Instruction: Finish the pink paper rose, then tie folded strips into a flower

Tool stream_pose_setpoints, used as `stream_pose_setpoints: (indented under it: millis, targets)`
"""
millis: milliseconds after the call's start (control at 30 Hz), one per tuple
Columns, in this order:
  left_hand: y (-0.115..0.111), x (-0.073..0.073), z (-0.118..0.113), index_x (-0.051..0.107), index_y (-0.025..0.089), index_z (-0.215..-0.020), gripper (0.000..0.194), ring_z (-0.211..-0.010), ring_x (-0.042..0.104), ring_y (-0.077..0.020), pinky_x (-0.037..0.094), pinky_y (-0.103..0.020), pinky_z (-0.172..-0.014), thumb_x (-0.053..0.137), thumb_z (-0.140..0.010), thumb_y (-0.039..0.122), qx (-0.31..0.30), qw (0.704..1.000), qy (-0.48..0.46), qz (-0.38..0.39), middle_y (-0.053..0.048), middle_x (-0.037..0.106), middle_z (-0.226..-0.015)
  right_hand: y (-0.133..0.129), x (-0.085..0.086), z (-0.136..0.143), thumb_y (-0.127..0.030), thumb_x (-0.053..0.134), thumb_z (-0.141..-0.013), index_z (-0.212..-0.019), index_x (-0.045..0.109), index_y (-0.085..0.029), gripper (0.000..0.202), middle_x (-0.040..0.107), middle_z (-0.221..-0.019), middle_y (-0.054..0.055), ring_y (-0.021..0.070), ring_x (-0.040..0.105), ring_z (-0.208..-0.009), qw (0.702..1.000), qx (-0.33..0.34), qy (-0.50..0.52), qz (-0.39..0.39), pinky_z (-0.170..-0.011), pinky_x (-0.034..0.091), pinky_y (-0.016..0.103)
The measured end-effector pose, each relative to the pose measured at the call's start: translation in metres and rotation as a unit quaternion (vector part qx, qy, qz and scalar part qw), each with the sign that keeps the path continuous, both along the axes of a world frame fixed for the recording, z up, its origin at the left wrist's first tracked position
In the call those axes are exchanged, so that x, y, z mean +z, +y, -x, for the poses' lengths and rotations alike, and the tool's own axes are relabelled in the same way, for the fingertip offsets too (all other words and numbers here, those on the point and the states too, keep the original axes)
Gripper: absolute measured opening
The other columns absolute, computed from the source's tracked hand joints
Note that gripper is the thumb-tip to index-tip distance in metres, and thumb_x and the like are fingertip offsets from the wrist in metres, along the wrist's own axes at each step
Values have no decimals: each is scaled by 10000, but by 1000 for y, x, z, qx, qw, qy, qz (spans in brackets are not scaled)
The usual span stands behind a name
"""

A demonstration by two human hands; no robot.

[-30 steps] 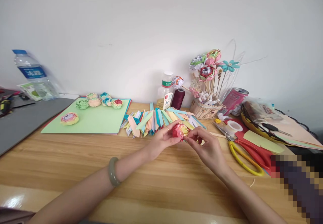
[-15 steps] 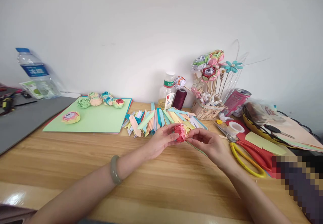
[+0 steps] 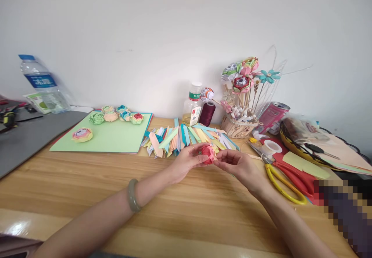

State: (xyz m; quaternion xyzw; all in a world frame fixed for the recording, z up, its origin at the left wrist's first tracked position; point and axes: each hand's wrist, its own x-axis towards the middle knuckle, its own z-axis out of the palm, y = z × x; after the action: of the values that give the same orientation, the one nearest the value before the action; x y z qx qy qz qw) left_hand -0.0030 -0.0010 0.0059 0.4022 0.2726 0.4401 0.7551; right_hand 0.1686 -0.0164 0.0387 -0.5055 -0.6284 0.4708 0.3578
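Note:
Both hands meet over the middle of the wooden table (image 3: 162,207). My left hand (image 3: 186,163) pinches a small folded paper flower (image 3: 208,153), red with pink and yellow layers. My right hand (image 3: 236,165) grips the same flower from the right side, fingers curled on its edge. A grey-green bangle (image 3: 133,196) sits on my left wrist. Just behind the hands lies a fan of folded coloured paper strips (image 3: 186,136).
A light green paper sheet (image 3: 110,138) at the left carries several finished paper flowers (image 3: 82,134). A water bottle (image 3: 43,85) stands far left. Behind are a small bottle (image 3: 192,109), a thread spool (image 3: 207,114) and a basket of paper flowers (image 3: 240,124). Yellow-handled scissors (image 3: 281,180) and tape (image 3: 271,146) lie right.
The paper flower has been turned slightly between the fingers, and my right hand has shifted its grip a little. The view has drifted slightly.

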Motion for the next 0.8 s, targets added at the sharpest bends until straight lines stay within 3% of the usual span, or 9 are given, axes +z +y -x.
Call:
stream_pose_setpoints:
  millis: [267,600,700,800]
  targets:
    - [-1,-1,-1,599,218,-1038,402,-866,543,-147,457,-296,-766,689,-648,248,-10,999,29,-31,-44,575,-999,0,0,1,-369,632,-666,-673,655,-140,230,635,-642,25,132,540,-577,997,1,-77,-18,-539,417,247]
    - [0,-2,0,593,180,-1043,418,-870,558,-155,454,-278,-737,690,-649,278,-32,999,12,15,-85,581,-1023,0,1,-7,-332,529,-745,-750,671,-143,237,675,-717,34,150,576,-639,989,35,-140,-42,-582,432,237]
    - [0,-2,-1,588,186,-1036,429,-887,554,-164,449,-298,-757,702,-632,276,-15,1000,18,12,-80,578,-1027,-2,-1,-3,-295,496,-748,-726,641,-145,211,657,-671,34,147,565,-600,977,-1,-191,-96,-554,423,238]
    - [-1,-2,-1,587,198,-1016,415,-921,544,-177,442,-318,-772,703,-626,283,-7,1000,28,-2,-73,567,-1047,-6,-6,2,-227,480,-735,-697,618,-162,157,617,-595,17,129,525,-522,944,-39,-267,-188,-509,392,233]
